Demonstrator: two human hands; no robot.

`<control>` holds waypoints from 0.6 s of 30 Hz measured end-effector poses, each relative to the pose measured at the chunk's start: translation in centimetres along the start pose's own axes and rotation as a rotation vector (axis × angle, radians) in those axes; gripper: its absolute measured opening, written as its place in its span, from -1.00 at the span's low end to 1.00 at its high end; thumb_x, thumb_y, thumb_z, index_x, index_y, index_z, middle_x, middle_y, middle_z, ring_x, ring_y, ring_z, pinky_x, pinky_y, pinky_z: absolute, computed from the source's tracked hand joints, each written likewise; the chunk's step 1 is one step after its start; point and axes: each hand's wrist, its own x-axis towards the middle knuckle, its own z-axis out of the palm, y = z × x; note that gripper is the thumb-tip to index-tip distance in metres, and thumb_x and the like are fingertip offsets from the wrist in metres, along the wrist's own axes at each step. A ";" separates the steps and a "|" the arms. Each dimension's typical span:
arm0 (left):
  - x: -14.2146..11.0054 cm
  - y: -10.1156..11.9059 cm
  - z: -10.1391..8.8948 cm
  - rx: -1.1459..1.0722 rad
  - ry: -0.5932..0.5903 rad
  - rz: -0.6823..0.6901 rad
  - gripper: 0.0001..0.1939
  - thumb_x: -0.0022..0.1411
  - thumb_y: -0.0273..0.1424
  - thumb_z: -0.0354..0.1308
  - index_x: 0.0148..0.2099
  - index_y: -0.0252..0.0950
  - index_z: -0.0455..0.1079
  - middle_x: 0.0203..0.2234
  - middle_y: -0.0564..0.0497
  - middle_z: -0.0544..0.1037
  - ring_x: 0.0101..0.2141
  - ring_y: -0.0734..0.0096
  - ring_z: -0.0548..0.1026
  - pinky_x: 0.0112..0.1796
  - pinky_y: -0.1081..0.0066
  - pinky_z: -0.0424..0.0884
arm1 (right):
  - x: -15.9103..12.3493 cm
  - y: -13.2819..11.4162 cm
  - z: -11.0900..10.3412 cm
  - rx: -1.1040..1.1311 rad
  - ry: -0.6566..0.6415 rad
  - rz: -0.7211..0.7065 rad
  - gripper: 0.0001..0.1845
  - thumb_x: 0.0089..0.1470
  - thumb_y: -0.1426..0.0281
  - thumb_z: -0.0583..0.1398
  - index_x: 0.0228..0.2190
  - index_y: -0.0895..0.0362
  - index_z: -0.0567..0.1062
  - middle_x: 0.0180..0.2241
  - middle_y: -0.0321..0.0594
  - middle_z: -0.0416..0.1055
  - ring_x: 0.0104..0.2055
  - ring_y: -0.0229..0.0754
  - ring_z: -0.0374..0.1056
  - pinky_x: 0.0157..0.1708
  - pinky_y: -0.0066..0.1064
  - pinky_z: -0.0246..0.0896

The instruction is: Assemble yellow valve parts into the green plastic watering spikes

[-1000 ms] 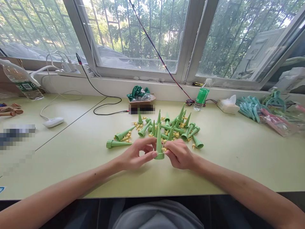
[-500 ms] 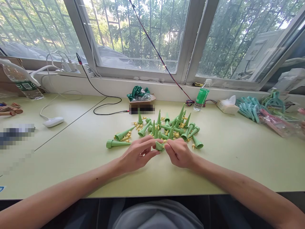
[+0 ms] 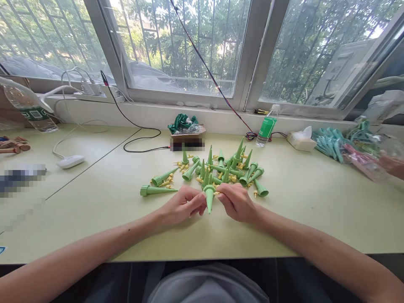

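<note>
My left hand and my right hand meet over the pale green table, both pinching one green plastic cone spike. The spike points down toward me, its wide collar up between my fingertips. A small yellow piece shows at my right fingertips, against the collar. Just behind my hands lies a heap of green cone spikes mixed with small yellow parts. One single spike lies flat to the left of my left hand.
A green bottle, a tissue pack and teal clips sit at the back right, where another person's hand shows. A small box with green bags, a white mouse and a clear bottle stand behind and left.
The spike held upright with its tip up a second ago has been turned over; its tip now points down. Another person's hand has come into view at the right edge.
</note>
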 end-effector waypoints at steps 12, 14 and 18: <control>0.1 -0.1 -0.2 -0.086 -0.045 -0.118 -0.24 0.31 0.18 -0.05 -0.46 -0.45 0.50 -0.73 0.06 0.31 -0.68 0.59 0.21 -0.62 0.53 0.08 | -0.1 0.2 -0.3 -0.049 -0.113 -0.025 -0.72 0.43 0.36 -0.08 -0.31 0.11 0.32 -0.52 -0.33 0.25 -0.57 -0.32 0.05 -0.54 -0.48 -0.05; 0.1 0.0 -0.3 -0.092 -0.047 -0.120 -0.29 0.31 0.15 0.00 -0.45 -0.44 0.49 -0.72 0.10 0.27 -0.67 0.60 0.19 -0.62 0.53 0.06 | -0.1 0.3 -0.3 -0.054 -0.125 -0.026 -0.72 0.43 0.37 -0.09 -0.31 0.11 0.31 -0.53 -0.33 0.24 -0.58 -0.31 0.05 -0.54 -0.48 -0.06; 0.1 0.2 -0.5 -0.114 -0.038 -0.097 -0.38 0.30 0.09 0.08 -0.39 -0.43 0.47 -0.69 0.13 0.23 -0.65 0.60 0.17 -0.61 0.53 0.04 | 0.0 0.2 -0.3 -0.017 -0.127 -0.024 -0.73 0.42 0.37 -0.08 -0.35 0.10 0.26 -0.55 -0.36 0.22 -0.59 -0.32 0.04 -0.55 -0.48 -0.08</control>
